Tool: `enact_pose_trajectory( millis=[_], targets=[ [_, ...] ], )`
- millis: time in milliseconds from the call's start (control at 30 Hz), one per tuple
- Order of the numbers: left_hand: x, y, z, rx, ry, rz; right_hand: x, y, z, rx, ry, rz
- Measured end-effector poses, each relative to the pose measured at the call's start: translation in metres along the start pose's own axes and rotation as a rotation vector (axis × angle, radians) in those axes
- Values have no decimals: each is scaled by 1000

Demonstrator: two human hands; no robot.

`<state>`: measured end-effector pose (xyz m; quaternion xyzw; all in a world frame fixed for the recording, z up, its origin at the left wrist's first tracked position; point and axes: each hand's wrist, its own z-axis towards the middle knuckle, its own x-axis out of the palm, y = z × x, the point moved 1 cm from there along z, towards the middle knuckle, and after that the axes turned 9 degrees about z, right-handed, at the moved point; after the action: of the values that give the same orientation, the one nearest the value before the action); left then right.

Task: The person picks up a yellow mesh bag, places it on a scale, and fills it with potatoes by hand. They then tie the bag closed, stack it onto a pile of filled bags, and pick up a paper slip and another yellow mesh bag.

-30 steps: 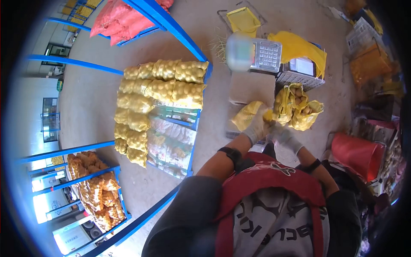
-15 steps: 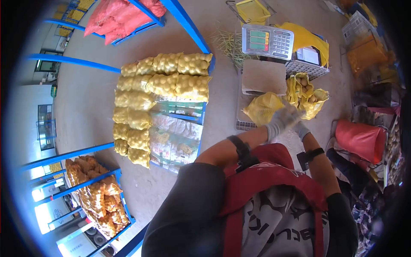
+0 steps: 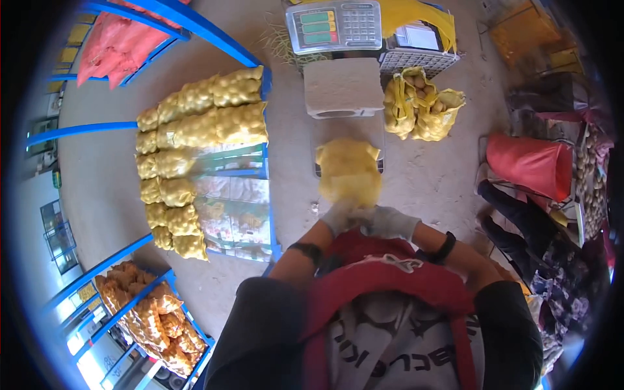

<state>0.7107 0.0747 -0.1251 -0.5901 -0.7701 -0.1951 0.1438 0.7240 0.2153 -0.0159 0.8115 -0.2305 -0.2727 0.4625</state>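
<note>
A filled yellow mesh bag [image 3: 349, 170] stands in front of me on the low end of the scale's platform, near my body. My left hand [image 3: 338, 218], in a pale glove, is closed at the bag's near end. Beside it my right hand [image 3: 390, 223], also gloved, is closed at the same end, its fingertips partly blurred. Beyond the bag are a pale block [image 3: 344, 86] and the scale's display [image 3: 334, 26]. Two open yellow bags of potatoes [image 3: 422, 107] stand on the floor to the right.
Stacked yellow bags [image 3: 214, 125] lie on a blue-framed pallet at left. Orange-brown sacks [image 3: 146, 318] fill a blue rack at lower left. A grey crate [image 3: 419, 60] stands behind the open bags. At right are a red sack [image 3: 526, 166] and another person [image 3: 552, 253].
The yellow bag and both hands have come closer to my body, away from the open bags. The view has shifted, so the scale and open bags sit further left and higher.
</note>
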Motion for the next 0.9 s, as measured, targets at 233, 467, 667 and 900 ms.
enact_pose_trajectory(
  millis=[233, 467, 667, 900],
  targets=[
    [-111, 50, -7, 45, -477, 416, -26, -169, 72, 294, -426, 188],
    [-149, 26, -35, 136, -452, 407, -12, -262, 219, 703, -193, 834],
    [-139, -16, -76, 367, -67, 956, 30, -258, 219, 267, -526, 1169],
    [-202, -156, -221, 1658, 198, 1504, 126, -81, 238, 281, -363, 1854]
  ],
)
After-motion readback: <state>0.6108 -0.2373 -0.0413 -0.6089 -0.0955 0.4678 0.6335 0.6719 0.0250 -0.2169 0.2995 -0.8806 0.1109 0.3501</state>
